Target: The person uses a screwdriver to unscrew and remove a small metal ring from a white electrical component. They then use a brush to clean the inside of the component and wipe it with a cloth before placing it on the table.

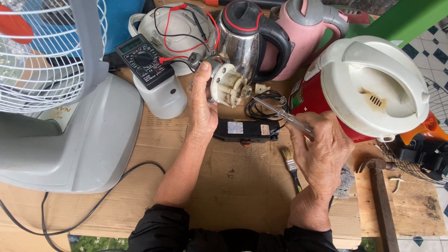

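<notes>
My left hand [202, 108] grips a small round cream-coloured motor part [227, 86], holding it up on edge above the cardboard-covered bench [242, 186]. My right hand [322, 151] holds a screwdriver with a clear handle [284, 116], its tip pointing at the centre of the motor part. Below the two hands lies a black rectangular box with labels [246, 130] beside a coil of black wire [266, 103].
A black multimeter [144, 60] with red and black leads leans on a white appliance. A steel kettle [247, 39], a pink kettle [303, 32] and a red-and-white thermos pot [368, 86] stand behind. A grey fan [60, 98] fills the left. A paintbrush [291, 168] and hammer [380, 196] lie nearby.
</notes>
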